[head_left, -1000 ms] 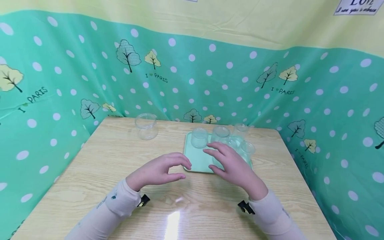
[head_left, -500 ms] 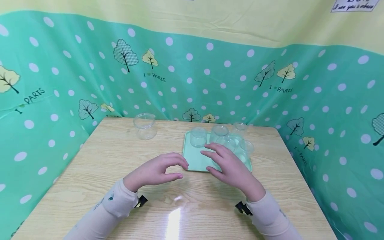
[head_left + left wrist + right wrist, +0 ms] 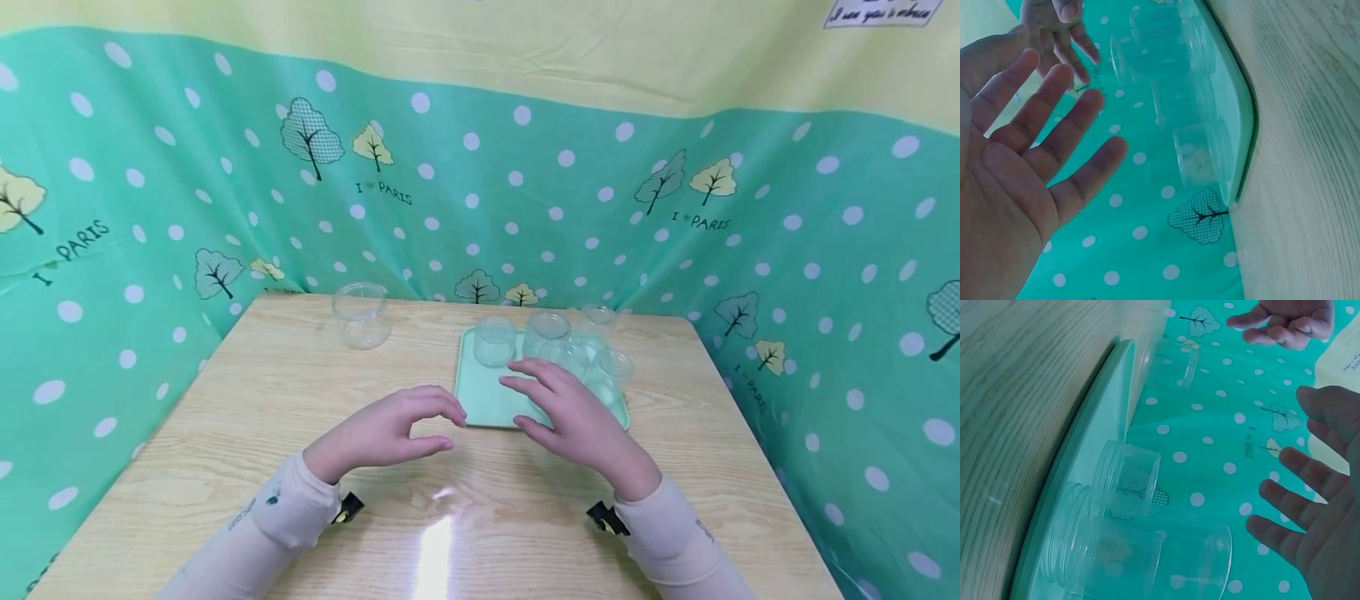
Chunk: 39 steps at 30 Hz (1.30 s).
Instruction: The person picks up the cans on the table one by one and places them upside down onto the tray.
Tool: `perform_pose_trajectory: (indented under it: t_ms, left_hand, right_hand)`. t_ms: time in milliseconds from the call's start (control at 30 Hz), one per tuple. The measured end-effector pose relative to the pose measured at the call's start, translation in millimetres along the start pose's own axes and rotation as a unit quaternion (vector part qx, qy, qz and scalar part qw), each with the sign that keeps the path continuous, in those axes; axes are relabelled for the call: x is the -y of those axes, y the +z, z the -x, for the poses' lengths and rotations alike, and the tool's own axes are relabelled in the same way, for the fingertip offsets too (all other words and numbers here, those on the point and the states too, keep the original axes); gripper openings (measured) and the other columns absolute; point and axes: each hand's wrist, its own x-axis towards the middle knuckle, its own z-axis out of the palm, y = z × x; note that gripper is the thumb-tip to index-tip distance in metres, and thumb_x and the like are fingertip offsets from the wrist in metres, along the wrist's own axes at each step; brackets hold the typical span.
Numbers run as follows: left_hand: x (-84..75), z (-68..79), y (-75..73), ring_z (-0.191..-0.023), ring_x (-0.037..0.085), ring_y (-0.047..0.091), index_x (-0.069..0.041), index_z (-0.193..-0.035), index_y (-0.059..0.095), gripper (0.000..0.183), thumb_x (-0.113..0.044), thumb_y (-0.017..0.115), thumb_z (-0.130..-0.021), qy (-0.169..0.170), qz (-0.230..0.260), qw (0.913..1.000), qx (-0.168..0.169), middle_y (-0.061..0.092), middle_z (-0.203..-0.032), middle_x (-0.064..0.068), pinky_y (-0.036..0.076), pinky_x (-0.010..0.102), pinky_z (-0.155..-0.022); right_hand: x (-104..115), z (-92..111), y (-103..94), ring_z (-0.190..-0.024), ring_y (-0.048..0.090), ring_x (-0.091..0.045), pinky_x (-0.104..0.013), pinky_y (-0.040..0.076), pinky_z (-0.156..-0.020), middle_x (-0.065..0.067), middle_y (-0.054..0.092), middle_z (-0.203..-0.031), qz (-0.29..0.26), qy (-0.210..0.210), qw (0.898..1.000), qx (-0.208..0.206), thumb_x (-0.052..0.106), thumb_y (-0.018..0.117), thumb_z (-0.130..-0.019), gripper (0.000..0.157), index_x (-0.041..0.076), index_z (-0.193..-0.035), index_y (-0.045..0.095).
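My left hand [image 3: 393, 427] hovers by the near left corner of a pale green tray [image 3: 487, 400]. Its fingers are loosely bent, and nothing lies between them and the thumb. Over the tray's near right part is my right hand [image 3: 573, 417], fingers apart, holding nothing. Several clear containers stand on the tray. Among them are a short jar [image 3: 495, 342] at the left and a wider jar [image 3: 546, 337] beside it. In the right wrist view a clear jar [image 3: 1138, 478] with ridges near its base stands apart from the fingers. My right hand partly covers the tray.
At the table's back left stands a clear glass-like vessel [image 3: 363, 315] with a wide rim. A clear cup [image 3: 617, 367] is at the tray's right edge. Green dotted cloth [image 3: 480, 167] hangs around the wooden table [image 3: 247, 400].
The head view has shifted a little, moving the scene slightly left and up. My left hand has drawn back slightly to the left. Containers and tray keep their places.
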Motion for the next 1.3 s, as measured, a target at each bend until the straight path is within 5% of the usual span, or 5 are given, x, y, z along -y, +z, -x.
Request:
perform_pose_trajectory:
  t_ms: [767,1300]
  left_hand:
    - [-3.4,-5.8,-21.4,-0.116,0.005,0.06,-0.03,-0.121,0.067,0.025,-0.041,0.067,-0.1,-0.026,-0.065,0.9969,0.035,0.064,-0.12,-0.017,0.052,0.032,-0.102]
    - [-4.7,-9.8,-32.3,-0.117,0.01,0.061,-0.024,-0.12,0.068,0.026,-0.029,0.075,-0.095,-0.029,-0.11,0.9924,0.048,0.065,-0.12,-0.012,0.052,0.034,-0.102]
  right_hand:
    - [1,1,-2.5,-0.138,0.051,-0.023,-0.044,0.048,-0.111,-0.003,0.054,-0.149,-0.008,0.003,1.0,0.0,0.027,0.076,-0.094,0.057,0.021,-0.146,0.055]
    - [4,1,-3.7,-0.13,0.058,-0.021,-0.042,0.051,-0.107,-0.001,0.06,-0.14,-0.001,-0.007,1.0,-0.004,0.026,0.076,-0.093,0.052,0.02,-0.142,0.059]
